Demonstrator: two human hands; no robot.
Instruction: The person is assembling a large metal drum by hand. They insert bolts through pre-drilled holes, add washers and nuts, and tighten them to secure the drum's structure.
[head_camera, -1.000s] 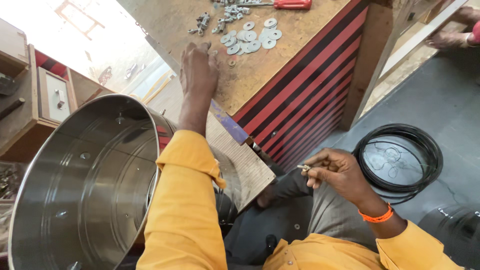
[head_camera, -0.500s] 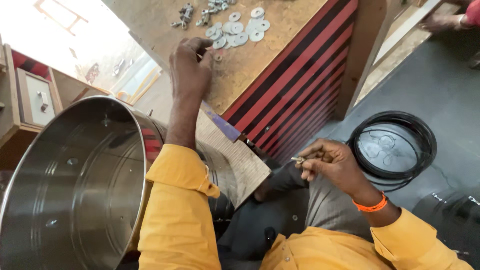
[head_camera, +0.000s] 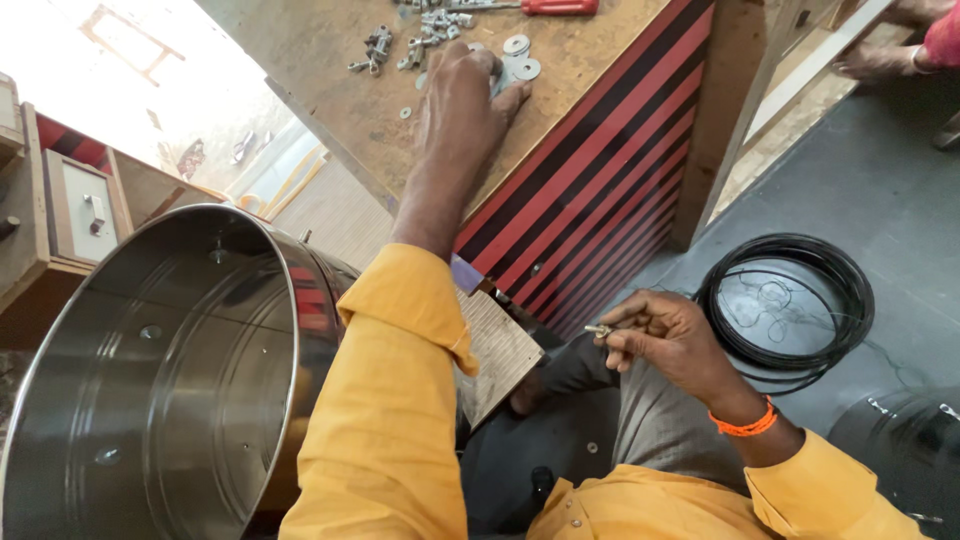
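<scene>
My left hand (head_camera: 460, 100) reaches out over the brown board top (head_camera: 330, 60) and rests on a small heap of flat metal washers (head_camera: 520, 58), fingers curled over them. Whether it grips any I cannot tell. My right hand (head_camera: 665, 340) is held low over my lap, pinching a small metal bolt (head_camera: 598, 329) between thumb and fingers. A large shiny steel drum (head_camera: 160, 370) lies on its side at my left, its open mouth facing me. Both sleeves are yellow, and an orange band sits on my right wrist.
Loose bolts and nuts (head_camera: 385, 45) and a red-handled screwdriver (head_camera: 555, 7) lie on the board. The board's side has red and black stripes (head_camera: 590, 190). A black coil of wire (head_camera: 785, 300) lies on the grey floor. Another person's hand (head_camera: 875, 60) is at top right. A wooden cabinet (head_camera: 70, 200) stands left.
My left hand has moved farther across the board and now covers the washers. My right hand keeps holding the bolt in about the same place.
</scene>
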